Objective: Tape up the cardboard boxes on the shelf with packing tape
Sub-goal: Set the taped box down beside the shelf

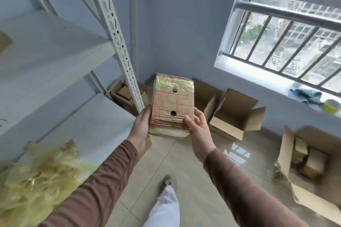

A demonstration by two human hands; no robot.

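I hold a small cardboard box (172, 105) in front of me, above the floor, to the right of the shelf. It has red print, two round holes and shiny yellowish tape over its far end. My left hand (141, 131) grips its left side, fingers hidden behind the box. On the right side, my right hand (198, 129) grips the near corner with the thumb lying on the top face. A roll of yellow packing tape (332, 105) sits on the windowsill at the far right.
A grey metal shelf (55, 57) with a perforated post (120, 42) fills the left. A heap of crumpled yellow tape (36, 177) lies on its lower board. Open cardboard boxes (234, 114) stand on the tiled floor by the wall and at right (304, 156). A blue cloth (304, 96) lies on the sill.
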